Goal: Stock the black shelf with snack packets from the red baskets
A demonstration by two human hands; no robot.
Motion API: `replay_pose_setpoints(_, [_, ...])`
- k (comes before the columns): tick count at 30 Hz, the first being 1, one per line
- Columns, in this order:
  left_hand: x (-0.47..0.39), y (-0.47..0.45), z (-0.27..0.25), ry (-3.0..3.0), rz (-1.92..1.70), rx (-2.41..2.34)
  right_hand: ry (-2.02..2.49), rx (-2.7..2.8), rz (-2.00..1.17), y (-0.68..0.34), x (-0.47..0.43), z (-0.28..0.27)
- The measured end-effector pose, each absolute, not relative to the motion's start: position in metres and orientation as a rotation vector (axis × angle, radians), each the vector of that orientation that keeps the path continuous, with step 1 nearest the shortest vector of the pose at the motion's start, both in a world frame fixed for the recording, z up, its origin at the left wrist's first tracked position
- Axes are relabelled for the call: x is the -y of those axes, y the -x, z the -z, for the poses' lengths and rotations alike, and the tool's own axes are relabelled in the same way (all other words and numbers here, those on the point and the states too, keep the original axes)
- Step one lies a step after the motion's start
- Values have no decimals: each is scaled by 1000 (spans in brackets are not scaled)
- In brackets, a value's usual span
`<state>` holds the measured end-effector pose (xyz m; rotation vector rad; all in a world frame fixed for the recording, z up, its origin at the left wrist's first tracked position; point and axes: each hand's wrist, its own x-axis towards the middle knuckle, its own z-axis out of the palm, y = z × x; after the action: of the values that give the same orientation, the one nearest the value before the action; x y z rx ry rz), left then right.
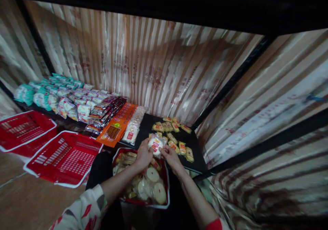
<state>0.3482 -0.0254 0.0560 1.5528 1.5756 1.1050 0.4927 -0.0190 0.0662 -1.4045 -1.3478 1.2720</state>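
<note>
A round white cake in a clear wrapper with red print [155,145] is held up between both hands. My left hand [144,154] pinches its left edge. On its right edge, the fingers of my right hand [170,155] are closed. Just beneath sits a red basket with a white rim [167,189], filled with round pale wrapped cakes [160,192] and some yellowish packets. Beyond the hands, several small yellow-wrapped snacks [173,138] lie on the black shelf [196,155]. To their left runs a row of white wrapped cakes [131,131].
An orange packet [112,132] lies beside the cake row. Farther left, bagged snacks [66,109] and teal-topped bags [42,97] fill the shelf. Red baskets [74,158] stand on the floor [15,202]. Black posts [230,83] and a striped plastic sheet [159,59] surround the shelf.
</note>
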Motion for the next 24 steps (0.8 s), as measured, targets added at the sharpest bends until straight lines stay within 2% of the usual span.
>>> replay_pose_setpoints(7, [-48, -358, -74, -1645, -1121, -1693, 1375, 1358, -1153, -488, -81, -74])
replay_pose_setpoints(18, [-177, -368, -56, -1715, -1063, -1697, 1448, 1358, -987, -477, -218, -50])
replay_pose_setpoints(24, [-231, -370, -28, -1743, -988, -1739, 1588, 1429, -898, -469, -266, -30])
